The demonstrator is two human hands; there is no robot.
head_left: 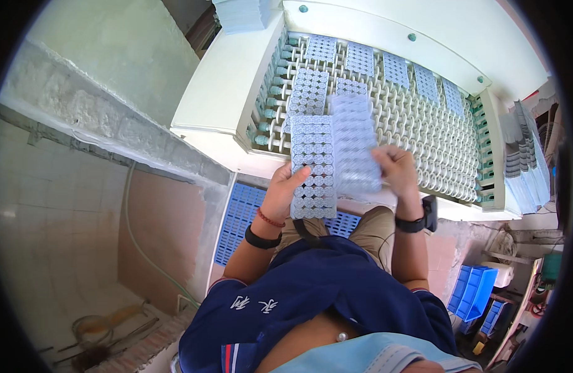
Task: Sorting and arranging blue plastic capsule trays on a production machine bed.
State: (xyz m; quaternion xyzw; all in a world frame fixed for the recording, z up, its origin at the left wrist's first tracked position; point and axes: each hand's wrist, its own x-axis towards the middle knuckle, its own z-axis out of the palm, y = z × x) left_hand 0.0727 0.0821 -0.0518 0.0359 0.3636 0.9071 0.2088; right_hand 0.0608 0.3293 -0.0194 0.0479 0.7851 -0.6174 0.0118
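My left hand grips a pale blue-grey circuit board panel, made of rows of joined small discs, with the thumb on its face. Just to its right, a second such panel is blurred by motion. Its right edge is pinched in my right hand, whose fingers are closed. Both panels are over the near edge of a roller conveyor with white wheels. Beyond them lie several more panels, among them a near-left panel and a far panel.
A white machine frame surrounds the conveyor. Stacked sheets stand at its right end, and a pale blue stack sits at the far left corner. A concrete ledge runs along the left. Blue bins are at the lower right.
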